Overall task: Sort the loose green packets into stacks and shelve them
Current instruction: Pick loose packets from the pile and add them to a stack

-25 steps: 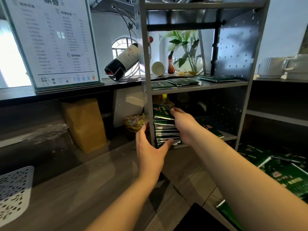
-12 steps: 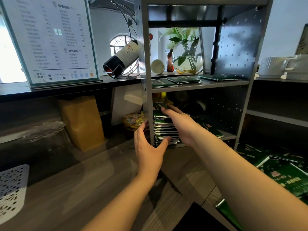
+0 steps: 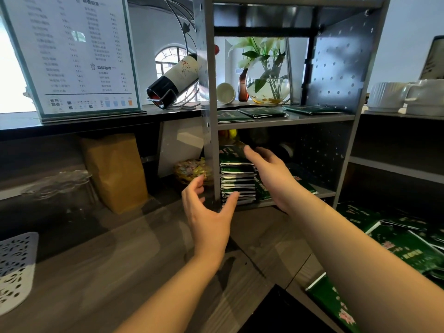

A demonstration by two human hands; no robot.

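Note:
A tall stack of green packets (image 3: 236,179) stands on the lower shelf (image 3: 322,193) of the grey metal rack, against its left post. My right hand (image 3: 269,171) reaches into the shelf, fingers straight, just to the right of the stack's top. My left hand (image 3: 206,210) hovers in front of the rack post, fingers spread and loosely bent, thumb tip near the stack's lower front edge. More green packets (image 3: 262,112) lie flat on the shelf above. Loose green packets (image 3: 403,246) lie on the counter at the right.
The rack's left post (image 3: 211,131) stands between my hands. A brown paper bag (image 3: 115,169), a clear glass jar (image 3: 60,195) and a bowl of sweets (image 3: 192,169) sit to the left. A wine bottle (image 3: 175,78), menu stand (image 3: 72,56) and vase (image 3: 268,75) are above. White cups (image 3: 408,97) stand at the right.
My right hand has lifted off the top of the stack and drawn back slightly to its right side. My left hand's fingers have curled a little. The view has shifted closer.

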